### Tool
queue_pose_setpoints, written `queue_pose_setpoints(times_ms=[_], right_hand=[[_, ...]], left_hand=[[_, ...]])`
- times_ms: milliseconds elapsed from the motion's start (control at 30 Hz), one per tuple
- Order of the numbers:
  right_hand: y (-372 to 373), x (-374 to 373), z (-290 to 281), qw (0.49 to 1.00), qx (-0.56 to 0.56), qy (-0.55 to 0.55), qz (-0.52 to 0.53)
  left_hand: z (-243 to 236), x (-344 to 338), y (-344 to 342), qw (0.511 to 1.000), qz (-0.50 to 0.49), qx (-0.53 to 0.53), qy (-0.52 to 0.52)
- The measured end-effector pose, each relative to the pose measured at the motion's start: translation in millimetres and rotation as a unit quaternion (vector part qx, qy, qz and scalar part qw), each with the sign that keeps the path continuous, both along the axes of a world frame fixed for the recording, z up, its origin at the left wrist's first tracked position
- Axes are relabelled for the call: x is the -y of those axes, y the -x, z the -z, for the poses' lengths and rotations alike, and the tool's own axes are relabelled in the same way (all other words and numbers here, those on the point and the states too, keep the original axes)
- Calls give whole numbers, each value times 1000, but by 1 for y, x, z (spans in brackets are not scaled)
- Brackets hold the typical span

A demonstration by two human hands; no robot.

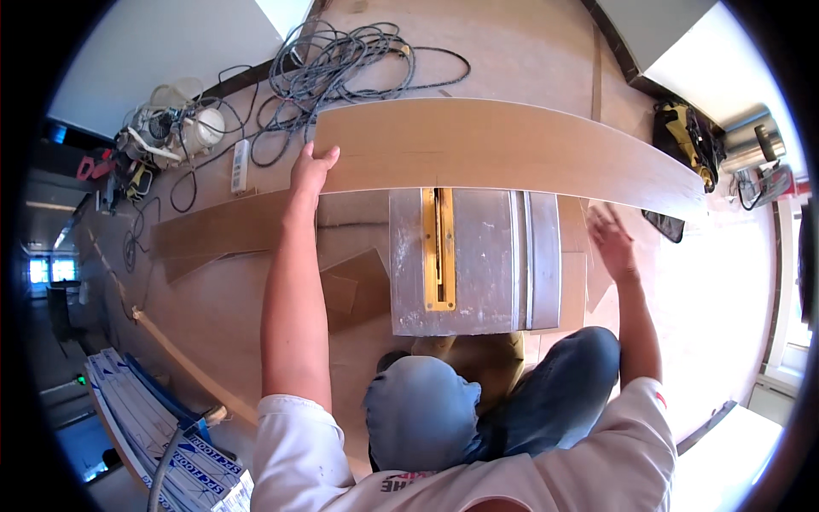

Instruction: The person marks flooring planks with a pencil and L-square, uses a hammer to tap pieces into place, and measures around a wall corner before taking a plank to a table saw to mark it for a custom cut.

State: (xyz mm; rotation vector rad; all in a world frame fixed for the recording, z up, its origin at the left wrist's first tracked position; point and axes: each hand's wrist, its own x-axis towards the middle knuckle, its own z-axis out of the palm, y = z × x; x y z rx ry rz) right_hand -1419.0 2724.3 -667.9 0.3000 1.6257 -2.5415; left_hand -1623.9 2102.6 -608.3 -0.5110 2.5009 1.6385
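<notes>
A long brown board (478, 145) lies crosswise over the far part of a small table saw (486, 256), its right end reaching well past the saw. My left hand (312, 169) grips the board's left end, thumb on top and fingers toward the edge. At the board's near edge on the right, my right hand (614, 243) has its fingers stretched out and slightly blurred; it holds nothing, and I cannot tell whether the fingertips touch the board. The saw's yellow insert (439, 294) with its dark slot shows in front of the board.
Brown offcuts (354, 290) and a long strip (217, 224) lie left of the saw. A coiled dark cable (341, 64), a white power strip (240, 166) and a compressor-like machine (183, 128) lie beyond. A black-and-yellow tool bag (678, 136) stands far right; stacked packages (153, 418) are near left.
</notes>
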Motion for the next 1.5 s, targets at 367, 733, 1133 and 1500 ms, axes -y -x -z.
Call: queue_pose_setpoints(times_ms=[367,733,1133,1500], right_hand=[[59,-28,-3,956,12,61,287],[46,-43,-4,961,13,29,273],[35,-42,-3,962,26,62,266],[24,-31,-4,956,36,73,283]], left_hand=[[10,2,3,999,21,-7,44],[-6,-7,-18,999,46,12,-18],[-14,-7,-27,999,48,3,-9],[11,9,-29,999,20,-34,36]])
